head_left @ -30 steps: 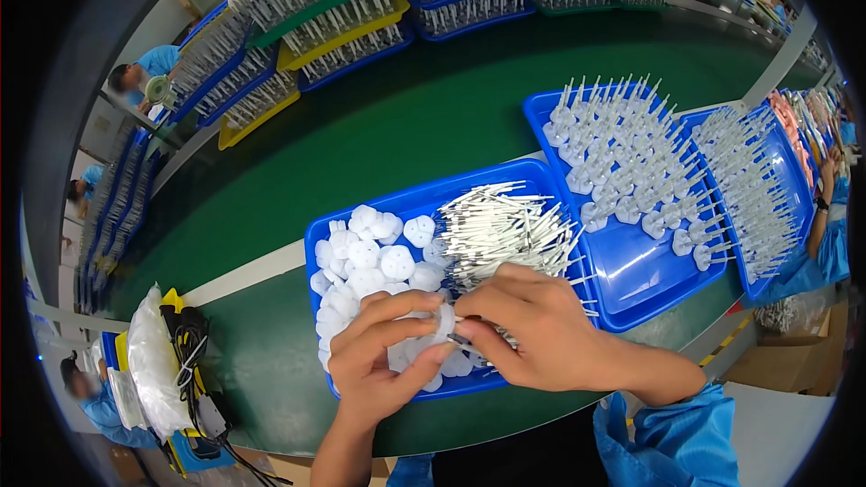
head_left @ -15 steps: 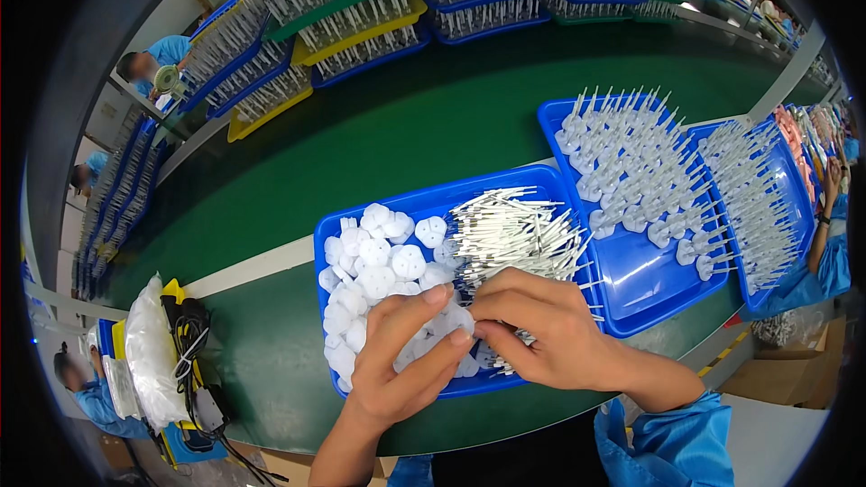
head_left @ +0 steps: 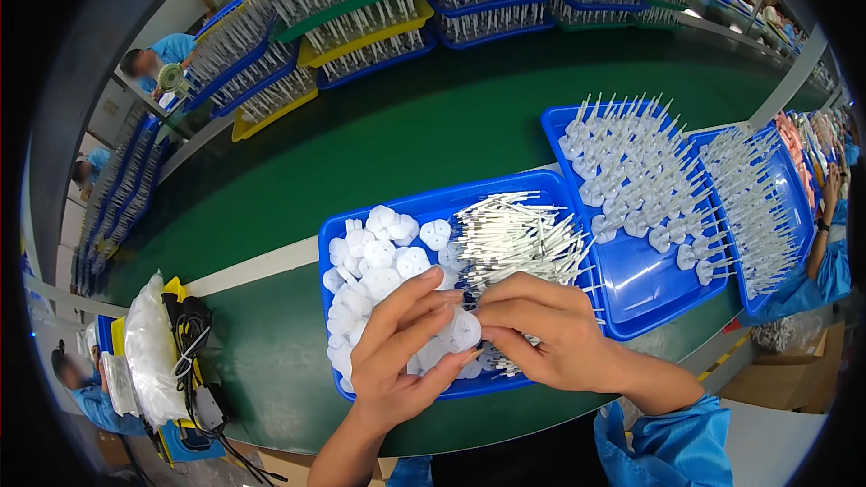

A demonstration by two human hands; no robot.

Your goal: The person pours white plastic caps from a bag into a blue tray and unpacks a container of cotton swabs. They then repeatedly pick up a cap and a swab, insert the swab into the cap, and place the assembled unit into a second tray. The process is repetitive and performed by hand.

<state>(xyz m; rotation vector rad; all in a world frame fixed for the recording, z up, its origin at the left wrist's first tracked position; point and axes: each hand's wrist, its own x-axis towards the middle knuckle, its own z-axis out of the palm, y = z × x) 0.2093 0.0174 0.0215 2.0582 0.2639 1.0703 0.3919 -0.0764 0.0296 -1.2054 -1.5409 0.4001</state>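
Over the near blue tray, my two hands meet fingertip to fingertip. My left hand is curved round a thin, translucent white petal-shaped disc, its thumb below and its fingers above. My right hand pinches at the disc's right edge; whatever lies between its fingertips is hidden. Loose white petal discs are heaped in the tray's left part, partly behind my left hand. Thin white sticks with dark ends are piled in its right part, beyond my right hand.
To the right, a blue tray holds upright sticks with discs at their bases; another blue tray of the same stands beside it. Loaded trays are stacked along the far side. A plastic bag and cables lie left. A co-worker's arm is far right.
My left fingers have spread and shifted slightly right, the thumb moving lower under the disc. My right hand stays pinched at the disc's edge. The whole view has shifted a little.
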